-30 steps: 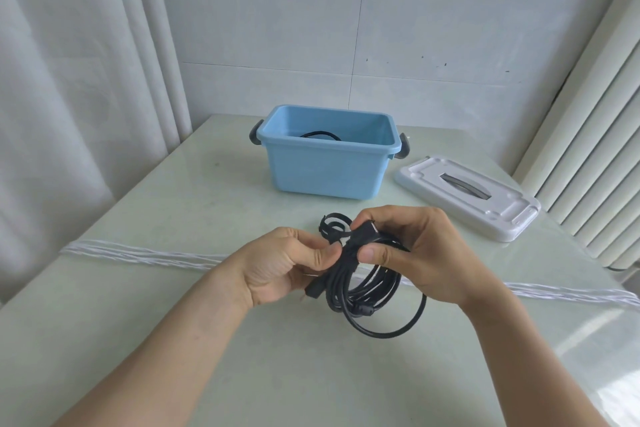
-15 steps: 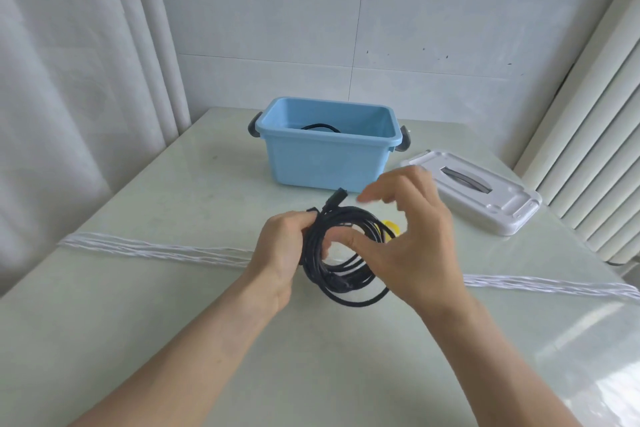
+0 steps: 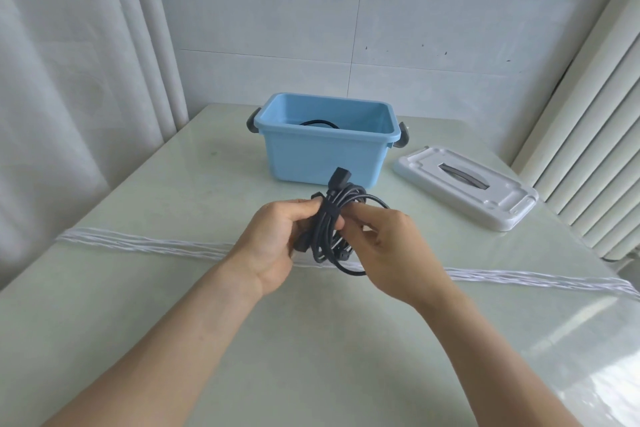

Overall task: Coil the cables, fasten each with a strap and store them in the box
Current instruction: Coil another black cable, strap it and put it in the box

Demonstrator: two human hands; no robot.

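A coiled black cable [image 3: 327, 229] hangs above the table's middle, one plug end sticking up toward the box. My left hand [image 3: 277, 243] grips the bundle from the left, fingers curled round the strands. My right hand [image 3: 388, 246] pinches the bundle from the right at a dark strap band wrapped round it. The open light-blue box [image 3: 325, 156] stands behind, holding another black cable [image 3: 317, 123] of which only a loop shows.
The box's white lid [image 3: 467, 184] lies flat to the right of the box. A band of white cords [image 3: 145, 243] stretches across the pale green table [image 3: 173, 191] under my hands. Curtains hang left, a ribbed white panel right.
The loose strap loop seen a second ago is no longer sticking up; my right hand opened, then came back to pinch the bundle. The coil rose slightly toward the box.
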